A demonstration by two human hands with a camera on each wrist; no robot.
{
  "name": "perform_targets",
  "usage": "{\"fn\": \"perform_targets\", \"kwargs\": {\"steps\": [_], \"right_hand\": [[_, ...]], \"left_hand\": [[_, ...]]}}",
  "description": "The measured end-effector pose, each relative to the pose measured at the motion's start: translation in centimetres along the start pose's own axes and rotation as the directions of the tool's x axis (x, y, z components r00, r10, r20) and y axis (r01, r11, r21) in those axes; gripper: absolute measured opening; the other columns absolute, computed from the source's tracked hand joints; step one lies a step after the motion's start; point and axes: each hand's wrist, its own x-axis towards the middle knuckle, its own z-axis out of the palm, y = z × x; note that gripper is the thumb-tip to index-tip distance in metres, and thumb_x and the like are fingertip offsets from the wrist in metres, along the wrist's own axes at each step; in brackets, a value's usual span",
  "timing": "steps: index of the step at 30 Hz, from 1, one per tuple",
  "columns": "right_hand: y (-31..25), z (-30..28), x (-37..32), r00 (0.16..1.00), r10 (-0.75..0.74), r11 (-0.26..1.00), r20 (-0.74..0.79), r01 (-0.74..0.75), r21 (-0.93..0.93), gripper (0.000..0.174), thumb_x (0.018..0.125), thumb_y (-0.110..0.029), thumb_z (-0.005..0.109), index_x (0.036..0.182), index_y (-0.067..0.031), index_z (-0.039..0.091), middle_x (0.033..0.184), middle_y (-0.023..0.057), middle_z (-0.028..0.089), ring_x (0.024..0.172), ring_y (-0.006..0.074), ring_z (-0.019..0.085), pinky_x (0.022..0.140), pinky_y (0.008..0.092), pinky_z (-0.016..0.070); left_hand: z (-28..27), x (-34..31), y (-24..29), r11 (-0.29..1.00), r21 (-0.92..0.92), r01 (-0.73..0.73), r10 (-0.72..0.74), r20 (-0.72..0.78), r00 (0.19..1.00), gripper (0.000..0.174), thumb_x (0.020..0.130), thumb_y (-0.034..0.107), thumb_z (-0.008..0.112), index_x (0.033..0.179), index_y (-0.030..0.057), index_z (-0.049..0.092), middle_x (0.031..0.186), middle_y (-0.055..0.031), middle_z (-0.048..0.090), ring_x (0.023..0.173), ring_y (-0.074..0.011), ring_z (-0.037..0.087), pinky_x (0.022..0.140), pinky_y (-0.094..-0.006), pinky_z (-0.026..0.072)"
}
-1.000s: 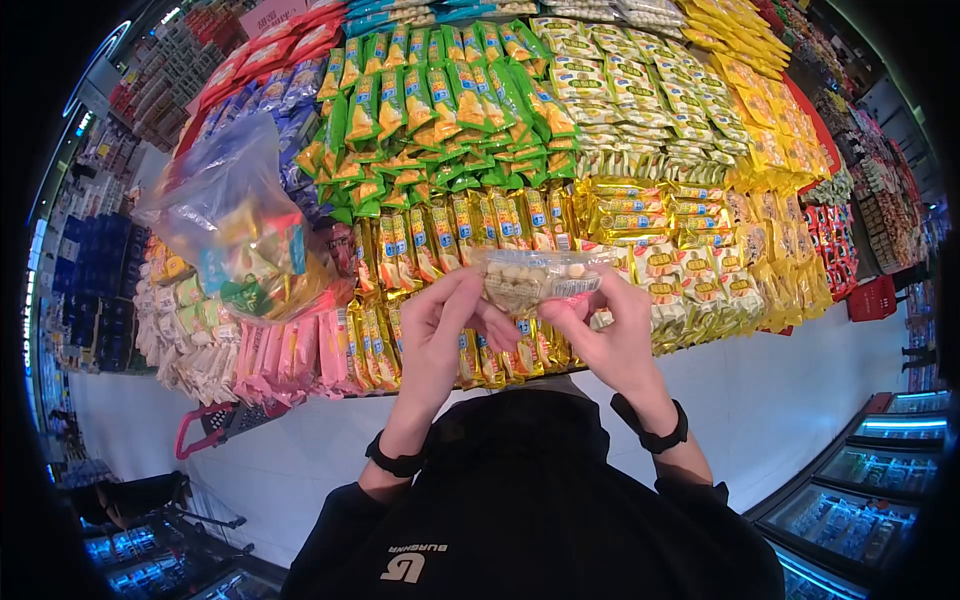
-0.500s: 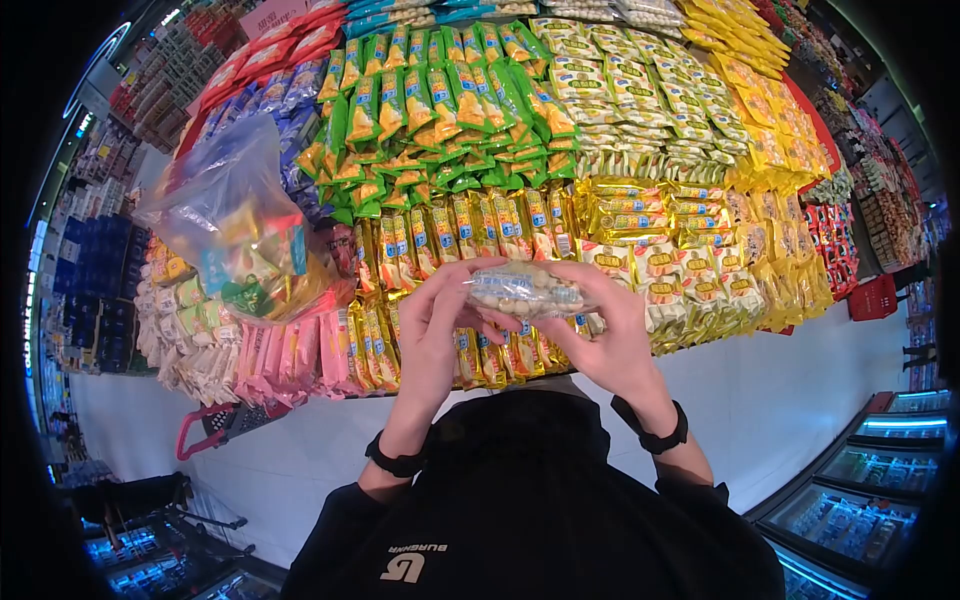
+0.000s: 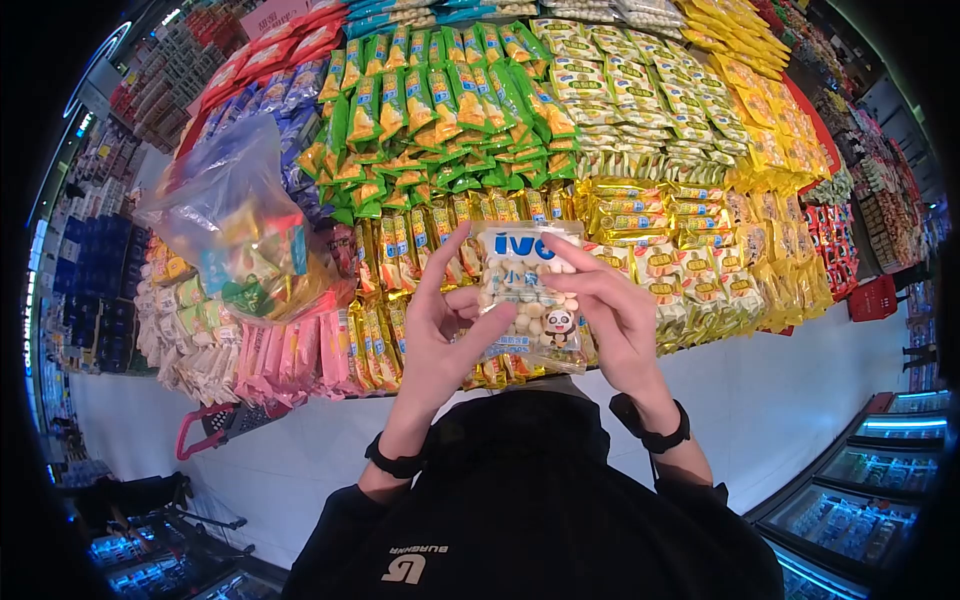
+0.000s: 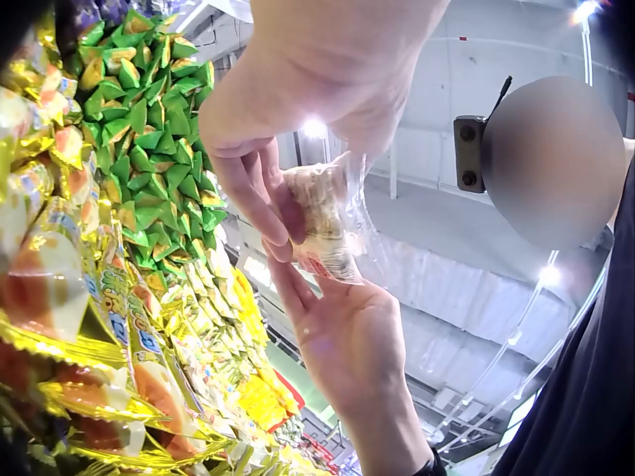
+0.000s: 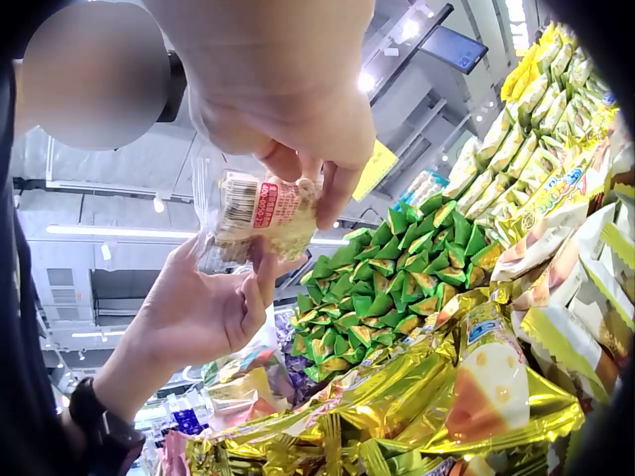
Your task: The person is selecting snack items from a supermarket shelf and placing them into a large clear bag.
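A clear snack bag of small round pale pieces, with blue lettering and a panda picture, is held upright in front of the chest, printed front toward the head camera. My left hand grips its left side, the thumb across the lower front. At the other side, the right hand holds the bag with fingers lying over the front edge. The left wrist view shows the snack bag edge-on between both hands. Its back, with a barcode and red print, faces the right wrist camera.
Gold snack packets lie right below the hands, with green packets piled behind them. A filled clear plastic bag rests on the display at left. Pale fruit-print packets are at right. A shopping cart with a pink handle stands lower left.
The snack bag has turned from lying edge-on, barcode showing, to standing with its printed front toward the head camera. Both hands have shifted their grip along its sides.
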Motion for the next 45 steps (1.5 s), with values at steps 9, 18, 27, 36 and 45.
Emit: {"fn": "perform_targets", "kwargs": {"steps": [9, 18, 27, 36, 45], "right_hand": [[-1.8, 2.1, 0.4, 0.947, 0.135, 0.934, -0.290, -0.024, 0.356, 0.055, 0.090, 0.003, 0.062, 0.143, -0.0003, 0.046, 0.149, 0.0277, 0.042, 0.119, 0.0226, 0.060, 0.091, 0.0309, 0.0510], [1.2, 1.1, -1.4, 0.966, 0.248, 0.945, -0.078, -0.224, 0.237, 0.053, 0.086, 0.005, 0.071, 0.134, 0.0036, 0.047, 0.106, 0.0120, 0.067, 0.095, 0.0104, 0.063, 0.079, 0.0229, 0.0520], [-0.5, 2.3, -1.0, 0.944, 0.317, 0.908, -0.091, -0.274, 0.318, 0.045, 0.087, 0.001, 0.072, 0.126, 0.0050, 0.050, 0.100, 0.0076, 0.065, 0.091, 0.0080, 0.063, 0.071, 0.0218, 0.0531], [-1.2, 0.2, -2.0, 0.906, 0.422, 0.839, 0.041, -0.407, 0.362, 0.042, 0.091, -0.006, 0.071, 0.124, 0.0053, 0.048, 0.098, 0.0045, 0.066, 0.085, 0.0032, 0.062, 0.068, 0.0191, 0.0498], [-0.6, -3.4, -7.4, 0.914, 0.405, 0.889, 0.003, -0.395, 0.234, 0.042, 0.082, -0.007, 0.080, 0.115, 0.0015, 0.055, 0.100, 0.0086, 0.070, 0.094, 0.0124, 0.067, 0.077, 0.0258, 0.0525]], "left_hand": [[-0.2, 0.2, -1.3, 0.997, 0.058, -0.059, 0.058, 0.015, 0.998, 0.055, 0.088, -0.002, 0.070, 0.136, -0.0021, 0.044, 0.102, -0.0087, 0.070, 0.093, -0.0113, 0.066, 0.079, -0.0244, 0.0503], [-0.6, 0.2, -1.5, 0.991, 0.100, -0.094, 0.090, 0.044, 0.995, 0.045, 0.088, -0.003, 0.071, 0.129, -0.0031, 0.051, 0.111, -0.0090, 0.068, 0.103, -0.0132, 0.064, 0.090, -0.0274, 0.0500], [-0.7, -0.5, -1.8, 0.996, 0.077, -0.041, 0.041, -0.005, 0.999, 0.033, 0.089, 0.000, 0.071, 0.120, -0.0044, 0.059, 0.110, -0.0082, 0.069, 0.102, -0.0117, 0.064, 0.086, -0.0255, 0.0524], [1.4, -1.0, -2.1, 0.999, -0.019, 0.027, -0.026, 0.033, 0.999, 0.032, 0.091, 0.003, 0.070, 0.119, -0.0047, 0.059, 0.110, -0.0079, 0.069, 0.101, -0.0094, 0.063, 0.083, -0.0236, 0.0529], [5.6, -2.1, -4.4, 0.961, 0.275, 0.034, -0.070, 0.120, 0.990, 0.038, 0.086, 0.007, 0.076, 0.120, 0.0002, 0.059, 0.103, -0.0054, 0.069, 0.093, -0.0090, 0.065, 0.081, -0.0245, 0.0525]]}}
